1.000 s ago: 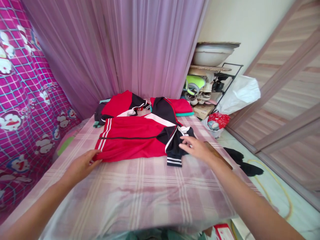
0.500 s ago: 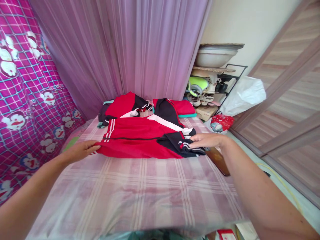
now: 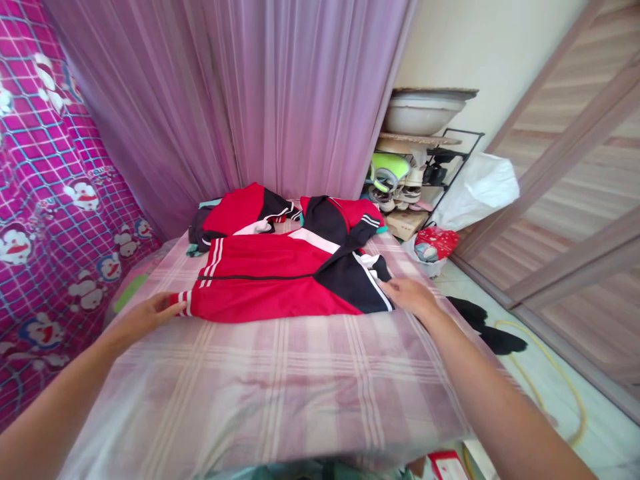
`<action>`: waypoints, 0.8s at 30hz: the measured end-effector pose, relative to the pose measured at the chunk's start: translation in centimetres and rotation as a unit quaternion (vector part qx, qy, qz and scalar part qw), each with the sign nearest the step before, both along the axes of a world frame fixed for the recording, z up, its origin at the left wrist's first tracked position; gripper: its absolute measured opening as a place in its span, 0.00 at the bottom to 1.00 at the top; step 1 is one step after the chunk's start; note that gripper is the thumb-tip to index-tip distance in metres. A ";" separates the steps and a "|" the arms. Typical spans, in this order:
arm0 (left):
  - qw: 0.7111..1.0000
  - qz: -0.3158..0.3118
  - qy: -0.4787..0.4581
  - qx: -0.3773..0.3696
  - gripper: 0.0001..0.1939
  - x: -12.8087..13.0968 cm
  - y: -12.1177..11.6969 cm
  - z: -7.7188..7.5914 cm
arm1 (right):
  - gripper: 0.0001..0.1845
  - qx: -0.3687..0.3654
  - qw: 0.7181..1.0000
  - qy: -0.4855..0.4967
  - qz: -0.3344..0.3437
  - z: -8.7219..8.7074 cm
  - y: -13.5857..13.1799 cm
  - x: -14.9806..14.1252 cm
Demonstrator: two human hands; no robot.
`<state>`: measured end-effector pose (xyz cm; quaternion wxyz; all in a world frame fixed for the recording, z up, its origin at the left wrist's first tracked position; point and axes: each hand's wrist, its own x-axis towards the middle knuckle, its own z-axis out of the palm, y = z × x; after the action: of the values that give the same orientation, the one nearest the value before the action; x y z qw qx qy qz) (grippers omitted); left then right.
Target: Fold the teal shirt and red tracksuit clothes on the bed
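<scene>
A red and black track jacket [image 3: 280, 283] with white stripes lies flat on the checked pink bed sheet [image 3: 280, 393]. My left hand [image 3: 145, 315] pinches the jacket's striped hem at its left corner. Fingers flat, my right hand [image 3: 410, 295] rests against the black panel at the jacket's right edge. Its black sleeve [image 3: 363, 227] is folded up and back over the garment. Behind it sits another red and black garment [image 3: 245, 210] in a loose heap.
A purple curtain [image 3: 260, 93] hangs behind the bed and a pink cartoon cloth [image 3: 45, 193] covers the left wall. To the right stand a shoe rack [image 3: 415, 180] with a basin [image 3: 423, 110], a white bag [image 3: 477, 190], a red bag [image 3: 435, 241] and dark cloth [image 3: 487, 327] on the floor.
The black sleeve, which lay at the jacket's lower right, now lies folded up over the jacket. My right hand slid down to the right edge; my left hand pulled the hem leftward.
</scene>
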<state>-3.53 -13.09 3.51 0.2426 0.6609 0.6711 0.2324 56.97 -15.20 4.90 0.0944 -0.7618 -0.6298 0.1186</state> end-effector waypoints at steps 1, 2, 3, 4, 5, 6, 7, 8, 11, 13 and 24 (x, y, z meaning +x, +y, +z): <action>0.999 -0.007 -0.036 -0.024 0.38 0.2 -0.5 -0.1 | 0.29 -0.013 1.000 -0.008 0.018 -0.5 -1.0 -0.2; 0.996 -0.011 -0.075 -0.047 0.40 0.5 -1.0 0.0 | 0.29 -0.017 0.999 -0.004 0.035 -0.9 -1.7 -0.4; 0.992 -0.013 -0.110 -0.061 0.40 1.0 -1.3 0.0 | 0.28 -0.010 0.999 0.009 0.043 -1.3 -2.1 -0.5; 0.990 -0.004 -0.133 -0.056 0.41 1.6 -1.5 0.1 | 0.26 0.008 0.999 0.031 0.042 -1.6 -2.1 -0.6; 0.988 0.009 -0.152 -0.037 0.40 2.3 -1.6 0.3 | 0.24 0.038 0.997 0.063 0.034 -1.9 -2.0 -0.6; 0.985 0.024 -0.171 -0.008 0.39 2.9 -1.5 0.4 | 0.23 0.075 0.992 0.103 0.023 -2.2 -1.7 -0.6; 0.981 0.038 -0.190 0.027 0.39 3.6 -1.4 0.6 | 0.23 0.115 0.982 0.148 0.010 -2.3 -1.4 -0.6; 0.975 0.049 -0.207 0.062 0.38 4.1 -1.3 0.8 | 0.23 0.152 0.969 0.193 0.000 -2.4 -1.2 -0.5; 0.964 0.059 -0.230 0.121 0.36 4.7 -1.1 1.5 | 0.23 0.206 0.942 0.264 -0.017 -2.4 -1.9 0.2; 0.973 0.045 -0.202 0.105 0.36 4.2 -1.4 1.5 | 0.21 0.199 0.951 0.236 -0.009 -2.5 -3.3 0.6; 1.000 0.008 0.017 0.005 0.36 2.0 -2.6 -0.6 | 0.12 -0.028 0.988 -0.141 0.057 -2.9 -6.0 -0.2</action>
<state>-1.51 -15.69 2.87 0.2257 0.6604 0.6794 0.2267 56.77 -21.16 2.00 -0.0236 -0.7358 -0.6760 0.0326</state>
